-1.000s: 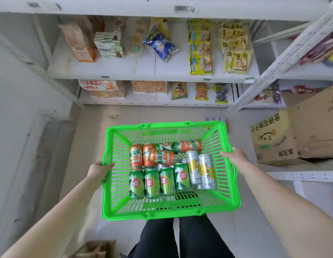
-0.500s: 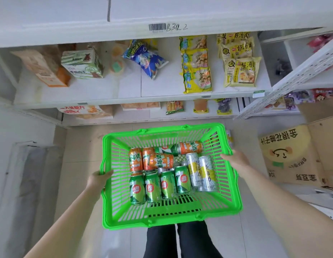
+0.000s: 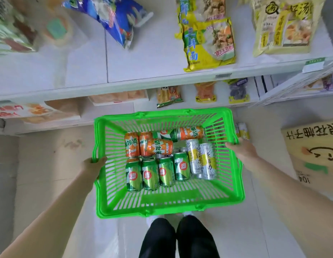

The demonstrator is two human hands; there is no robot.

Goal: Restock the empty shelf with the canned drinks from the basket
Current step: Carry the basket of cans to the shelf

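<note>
Snack shelves [image 3: 143,67] ahead; basket [image 3: 162,211] carried level, left hand [image 3: 94,167] and right hand [image 3: 242,149] each gripping a side rim, cans [image 3: 166,172] lying loose inside; risk: any tilt rolls the stacked cans, shifts weight, loosens a grip.

shelf [image 3: 83,58]: bare strip between blue bag [image 3: 115,17] and yellow packets [image 3: 208,41] | right end: packets block | basket [image 3: 162,211]: top open, cans [image 3: 165,174] crowd middle
</note>
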